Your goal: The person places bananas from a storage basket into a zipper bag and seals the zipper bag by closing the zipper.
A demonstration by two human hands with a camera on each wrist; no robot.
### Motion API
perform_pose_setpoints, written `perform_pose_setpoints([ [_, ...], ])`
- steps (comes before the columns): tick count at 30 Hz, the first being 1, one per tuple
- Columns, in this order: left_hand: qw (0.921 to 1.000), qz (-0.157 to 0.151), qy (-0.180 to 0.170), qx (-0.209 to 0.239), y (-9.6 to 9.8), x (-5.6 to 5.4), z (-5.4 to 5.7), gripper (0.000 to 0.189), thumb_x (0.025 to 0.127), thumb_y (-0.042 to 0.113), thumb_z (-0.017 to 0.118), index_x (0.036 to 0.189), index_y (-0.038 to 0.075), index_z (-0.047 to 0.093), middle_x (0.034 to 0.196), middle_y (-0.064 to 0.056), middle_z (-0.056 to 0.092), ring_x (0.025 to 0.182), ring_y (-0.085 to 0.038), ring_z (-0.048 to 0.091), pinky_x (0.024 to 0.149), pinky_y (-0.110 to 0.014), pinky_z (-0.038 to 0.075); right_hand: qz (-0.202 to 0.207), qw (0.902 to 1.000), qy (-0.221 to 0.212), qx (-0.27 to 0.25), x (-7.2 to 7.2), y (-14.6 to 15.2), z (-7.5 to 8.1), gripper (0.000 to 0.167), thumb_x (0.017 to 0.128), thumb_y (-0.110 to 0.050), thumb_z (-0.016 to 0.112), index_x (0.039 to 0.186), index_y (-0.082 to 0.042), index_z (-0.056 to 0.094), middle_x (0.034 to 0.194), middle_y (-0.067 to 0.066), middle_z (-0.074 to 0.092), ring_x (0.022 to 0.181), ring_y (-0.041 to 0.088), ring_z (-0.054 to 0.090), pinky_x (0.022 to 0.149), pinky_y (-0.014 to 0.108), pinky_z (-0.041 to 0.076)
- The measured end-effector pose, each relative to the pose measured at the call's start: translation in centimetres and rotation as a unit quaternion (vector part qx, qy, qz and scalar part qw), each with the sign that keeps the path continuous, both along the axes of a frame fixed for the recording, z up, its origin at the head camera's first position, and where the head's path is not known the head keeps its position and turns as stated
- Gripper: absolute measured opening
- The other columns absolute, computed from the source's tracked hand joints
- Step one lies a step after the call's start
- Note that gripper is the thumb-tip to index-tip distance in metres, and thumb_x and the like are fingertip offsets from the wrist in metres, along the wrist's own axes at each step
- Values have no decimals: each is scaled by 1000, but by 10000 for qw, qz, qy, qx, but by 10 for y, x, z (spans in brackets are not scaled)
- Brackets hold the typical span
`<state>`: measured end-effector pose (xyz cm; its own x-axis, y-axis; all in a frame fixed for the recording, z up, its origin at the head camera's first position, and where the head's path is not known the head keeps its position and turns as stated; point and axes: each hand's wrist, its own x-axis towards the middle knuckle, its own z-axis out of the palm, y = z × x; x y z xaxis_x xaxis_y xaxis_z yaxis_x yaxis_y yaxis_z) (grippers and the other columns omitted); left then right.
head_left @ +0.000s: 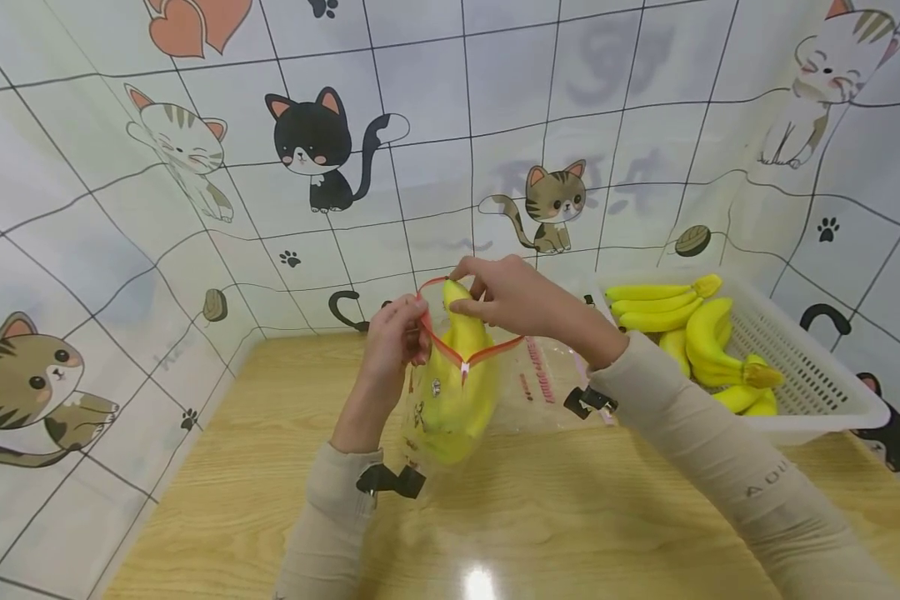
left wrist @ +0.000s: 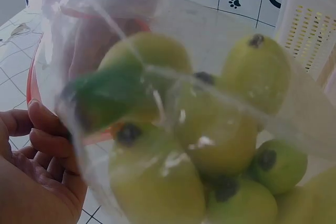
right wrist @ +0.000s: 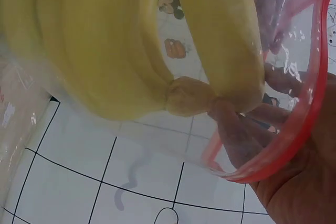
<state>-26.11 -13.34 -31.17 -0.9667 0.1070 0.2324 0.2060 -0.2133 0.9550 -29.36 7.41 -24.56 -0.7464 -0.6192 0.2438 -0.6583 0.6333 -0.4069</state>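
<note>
A clear zip bag [head_left: 420,417] with a red rim and a white slider stands above the wooden table, its mouth spread wide. Yellow bananas [head_left: 461,408] fill it, and their dark tips show through the plastic in the left wrist view. My left hand [head_left: 396,337] pinches the red rim on the left side. Reaching into the mouth from the right, my right hand [head_left: 513,293] grips the bananas near their stem. In the right wrist view the thumb [right wrist: 236,135] lies against that stem end, behind the clear plastic.
A white slotted basket [head_left: 817,375] with several more bananas [head_left: 708,333] stands at the right, against the wall. Another clear bag [head_left: 543,383] with pink print lies flat on the table [head_left: 285,400] behind my right forearm. Cat-print walls [head_left: 450,167] enclose the back and sides.
</note>
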Motion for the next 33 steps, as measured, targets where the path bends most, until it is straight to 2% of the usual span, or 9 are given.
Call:
perform_pose_setpoints([
  [3, 10000, 3, 2, -16, 0, 0, 0, 31, 104, 22, 51, 75, 12, 52, 56, 3, 49, 47, -11, 43, 47, -22, 34, 73, 9997, 121, 176, 2, -4, -2, 43, 99, -34, 69, 135, -10, 63, 111, 8, 77, 91, 19, 73, 83, 38, 60],
  [6, 10000, 13, -19, -13, 0, 0, -1, 31, 104, 22, 51, 74, 12, 51, 56, 3, 48, 47, -11, 43, 47, -22, 34, 120, 9995, 253, 133, 4, -6, -4, 40, 97, -32, 73, 130, -10, 67, 116, 7, 73, 88, 19, 72, 83, 37, 60],
  [9, 10000, 24, -46, -2, 1, 0, -1, 31, 104, 22, 51, 74, 12, 51, 56, 2, 49, 47, -11, 43, 47, -22, 34, 257, 9990, 314, -173, 5, -8, -7, 31, 93, -26, 77, 117, -9, 69, 112, 6, 70, 83, 17, 73, 81, 35, 60],
  [12, 10000, 34, -53, 0, 0, 0, -2, 31, 104, 21, 52, 74, 11, 51, 56, 2, 49, 46, -11, 43, 47, -22, 34, 562, 9976, 269, -313, 4, -9, -11, 19, 92, -19, 78, 106, -8, 71, 105, 5, 71, 83, 16, 74, 79, 32, 61],
  [14, 10000, 32, -44, 17, 0, 0, -2, 31, 103, 21, 52, 74, 11, 52, 56, 2, 49, 46, -11, 42, 47, -22, 33, 770, 9963, 251, -292, 2, -10, -13, 12, 93, -15, 75, 103, -8, 74, 102, 5, 74, 83, 15, 75, 78, 31, 62],
  [18, 10000, 15, -8, 5, 1, 0, -2, 30, 103, 21, 52, 75, 11, 53, 56, 2, 49, 47, -12, 42, 47, -22, 33, 966, 9945, 359, -203, 0, -8, -14, 11, 96, -14, 71, 104, -9, 76, 102, 4, 76, 84, 15, 75, 80, 32, 62],
  [22, 10000, -6, -31, -46, 1, -1, -3, 30, 103, 21, 51, 75, 11, 53, 57, 3, 49, 49, -11, 43, 48, -23, 33, 929, 9929, 555, -503, 1, 0, -13, 10, 97, -15, 70, 105, -10, 75, 99, 1, 77, 83, 13, 74, 79, 32, 61],
  [28, 10000, 62, 3, -34, 1, -2, -2, 31, 102, 21, 52, 73, 12, 53, 57, 3, 49, 49, -12, 42, 48, -23, 34, 617, 9845, 1063, -1255, 12, 19, -7, 6, 97, -15, 70, 101, -13, 75, 89, -2, 76, 70, 7, 66, 67, 29, 56],
  [33, 10000, 64, 33, -35, -1, -3, -2, 31, 102, 21, 53, 72, 12, 53, 57, 3, 49, 49, -12, 42, 48, -23, 33, 158, 9751, 1293, -1793, 29, 40, -20, 5, 96, -12, 70, 98, -13, 75, 80, -4, 74, 63, 7, 65, 63, 25, 55],
])
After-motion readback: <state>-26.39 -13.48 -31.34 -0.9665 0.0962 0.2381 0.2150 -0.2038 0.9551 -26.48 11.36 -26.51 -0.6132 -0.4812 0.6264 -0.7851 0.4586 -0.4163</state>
